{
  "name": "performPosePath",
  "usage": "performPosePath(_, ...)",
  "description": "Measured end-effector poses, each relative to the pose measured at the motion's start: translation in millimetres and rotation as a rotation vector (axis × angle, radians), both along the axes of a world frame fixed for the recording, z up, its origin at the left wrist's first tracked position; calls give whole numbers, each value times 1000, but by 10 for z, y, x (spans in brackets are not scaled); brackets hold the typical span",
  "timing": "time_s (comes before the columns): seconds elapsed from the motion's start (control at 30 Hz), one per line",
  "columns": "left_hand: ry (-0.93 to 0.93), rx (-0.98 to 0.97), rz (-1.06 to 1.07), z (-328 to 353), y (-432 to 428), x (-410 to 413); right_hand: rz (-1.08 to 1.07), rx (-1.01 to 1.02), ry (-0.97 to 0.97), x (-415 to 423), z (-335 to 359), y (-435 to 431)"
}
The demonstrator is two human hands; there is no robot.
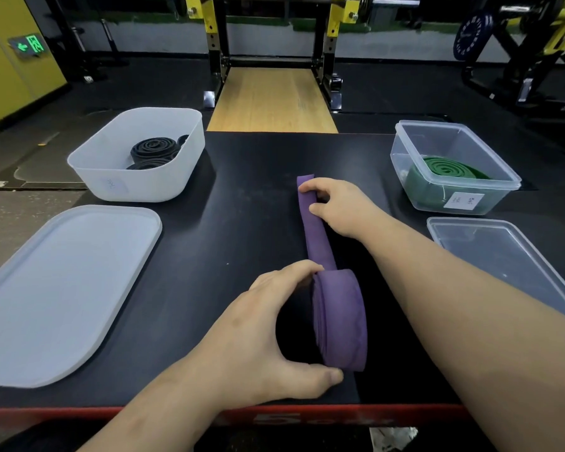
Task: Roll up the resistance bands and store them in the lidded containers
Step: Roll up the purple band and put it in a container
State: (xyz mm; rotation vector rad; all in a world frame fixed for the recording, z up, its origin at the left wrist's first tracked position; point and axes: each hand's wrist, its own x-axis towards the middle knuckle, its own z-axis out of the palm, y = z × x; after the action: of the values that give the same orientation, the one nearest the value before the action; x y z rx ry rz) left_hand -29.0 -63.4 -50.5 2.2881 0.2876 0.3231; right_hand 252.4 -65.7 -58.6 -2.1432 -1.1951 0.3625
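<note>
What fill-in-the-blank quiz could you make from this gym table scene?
1. The half-rolled band held by the left hand and the right hand is coloured ____.
2. The rolled band in the clear container is coloured ____.
3. The coiled bands in the white tub are coloured ____.
Missing words: purple, green, black.

The left hand (268, 331) comes in low, thumb and curled fingers clasping the coil of the purple band (340, 324). The right hand (343, 207), forearm stretched forward, holds its far end with bent fingers.
</note>
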Motion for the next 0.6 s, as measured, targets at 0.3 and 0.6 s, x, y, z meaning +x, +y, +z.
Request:
performPosePath(0.3, 95, 1, -16, -24, 44, 117, -27, -33, -62, 2, -21, 35)
performPosePath(0.6, 135, -5, 44, -50, 74, 212, 26, -49, -137, -245, 208, -547)
